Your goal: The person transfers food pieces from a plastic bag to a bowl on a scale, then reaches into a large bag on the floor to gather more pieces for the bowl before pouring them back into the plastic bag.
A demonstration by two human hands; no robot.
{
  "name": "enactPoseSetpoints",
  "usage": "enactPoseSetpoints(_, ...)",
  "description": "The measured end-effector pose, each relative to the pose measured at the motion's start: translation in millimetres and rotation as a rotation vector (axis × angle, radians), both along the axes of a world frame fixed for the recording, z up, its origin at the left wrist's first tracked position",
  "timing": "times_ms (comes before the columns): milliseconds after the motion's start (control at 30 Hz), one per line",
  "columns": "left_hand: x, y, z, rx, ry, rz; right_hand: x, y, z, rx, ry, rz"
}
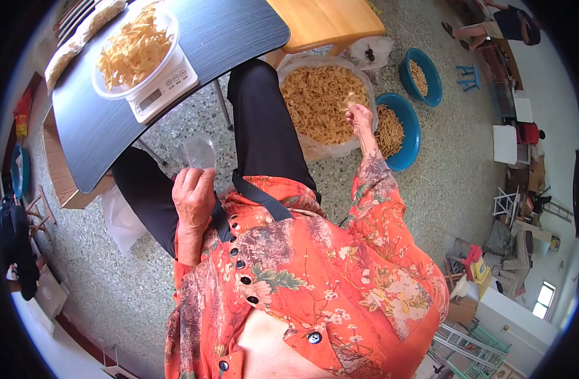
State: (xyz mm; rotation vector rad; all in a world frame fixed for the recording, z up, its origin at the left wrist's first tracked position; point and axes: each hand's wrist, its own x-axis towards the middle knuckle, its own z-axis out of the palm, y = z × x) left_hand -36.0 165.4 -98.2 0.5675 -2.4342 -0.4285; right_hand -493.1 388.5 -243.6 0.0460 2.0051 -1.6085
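Orange floral shirt (340,271) with black buttons; black trousers (264,126); blue basins (400,129); golden-yellow snacks (318,101); white scale (166,85); dark tabletop (226,31); speckled grey floor (466,183).

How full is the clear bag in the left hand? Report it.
Empty, it seems: the clear bag held by the left hand is see-through, with the floor showing through it and nothing visible inside.

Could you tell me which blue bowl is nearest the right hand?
The blue bowl holding stick-shaped snacks, just beside the right hand; the other bowl lies farther away.
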Motion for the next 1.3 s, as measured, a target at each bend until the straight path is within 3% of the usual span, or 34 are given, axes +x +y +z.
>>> enactPoseSetpoints(67, 4, 2, -4, 0.001, 0.007, 0.011, 0, -3, 2, -0.058, -0.004, -0.037)
enactPoseSetpoints(233, 5, 0, -8, -0.006, 0.024, 0.011, -5, -23, 38, -0.057, 0.168, 0.123)
enactPoseSetpoints(333, 9, -1, -17, -0.012, 0.056, 0.021, 4, -74, 91, -0.382, 0.126, 0.103)
enactPoseSetpoints(433, 12, 1, -26, -0.014, 0.071, 0.028, 50, -142, 183, -0.559, 0.1, 0.301)
enactPoseSetpoints(600, 14, 6, -28, -0.002, 0.076, 0.033, 134, -252, 283, -0.614, 0.412, 0.697)
enactPoseSetpoints(700, 16, 6, -25, -0.002, 0.091, 0.052, 174, -306, 307, -0.444, 0.716, 0.844)
enactPoseSetpoints(833, 23, 5, -22, -0.006, 0.093, 0.104, 201, -354, 305, -0.32, 1.261, 0.934)
enactPoseSetpoints(967, 27, 2, -25, 0.009, 0.093, 0.126, 210, -374, 298, -0.073, 1.478, 1.022)
enactPoseSetpoints(1300, 28, 0, -28, 0.026, 0.105, 0.129, 213, -375, 285, -0.265, 1.432, 0.977)
